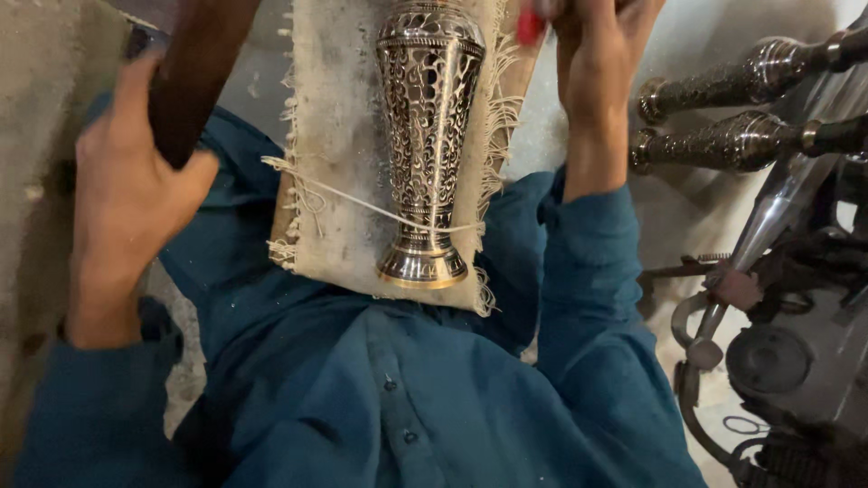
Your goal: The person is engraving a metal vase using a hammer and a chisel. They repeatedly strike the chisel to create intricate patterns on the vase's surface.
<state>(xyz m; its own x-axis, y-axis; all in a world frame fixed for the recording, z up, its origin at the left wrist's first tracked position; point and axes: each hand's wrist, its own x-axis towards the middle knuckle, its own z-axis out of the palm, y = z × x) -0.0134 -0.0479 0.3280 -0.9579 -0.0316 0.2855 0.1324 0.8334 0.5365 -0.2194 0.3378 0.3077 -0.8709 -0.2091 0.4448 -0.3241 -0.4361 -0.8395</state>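
An engraved metal vase [427, 136], silver and dark with a brass-coloured foot, lies on a frayed burlap cloth [334, 163] over a wooden board in my lap, its foot toward me. My left hand [127, 190] grips a dark wooden handle [194, 72] that runs up out of the picture. My right hand [601, 63] is closed around a small tool with a red handle [530, 27], just right of the vase's upper end. A loose thread [362, 203] crosses the cloth and the vase's neck.
Two more engraved metal pieces [723, 113] lie at the right. Below them is a shiny metal rod [778, 208] and dark metal tools and parts [778, 361]. My blue shirt fills the lower part of the picture.
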